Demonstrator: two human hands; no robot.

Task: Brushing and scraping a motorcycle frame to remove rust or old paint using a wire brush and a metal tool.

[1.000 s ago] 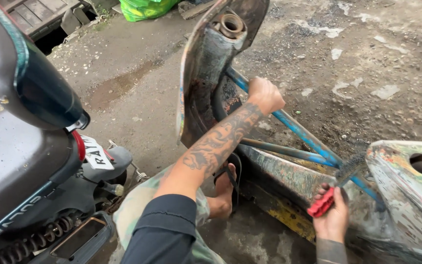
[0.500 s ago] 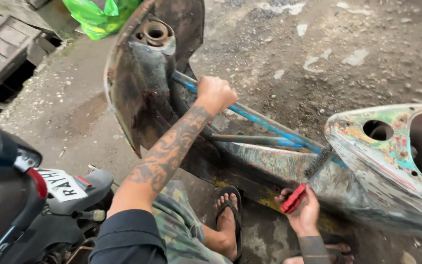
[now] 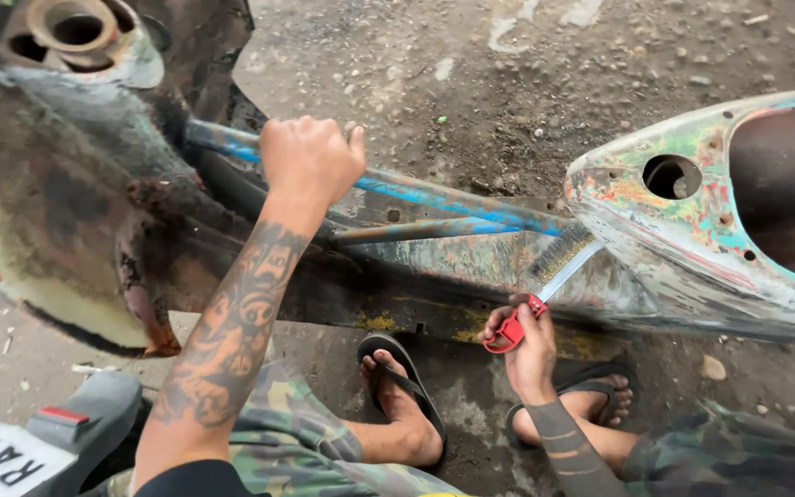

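The left hand (image 3: 310, 158) gripped the stiff, probably heavy scooter frame (image 3: 434, 207) by its blue bar while the right hand (image 3: 528, 345) clenched a light wire brush (image 3: 545, 281).

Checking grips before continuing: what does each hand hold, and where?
Left hand grips the blue frame tube mid-length; right hand holds the wire brush by its red handle.

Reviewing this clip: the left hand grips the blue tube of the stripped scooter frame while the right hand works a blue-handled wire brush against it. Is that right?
Not quite. The head view shows the wire brush has a red handle, not blue. The rest holds: the left hand grips the blue tube of the scooter frame, and the right hand holds the brush against it.
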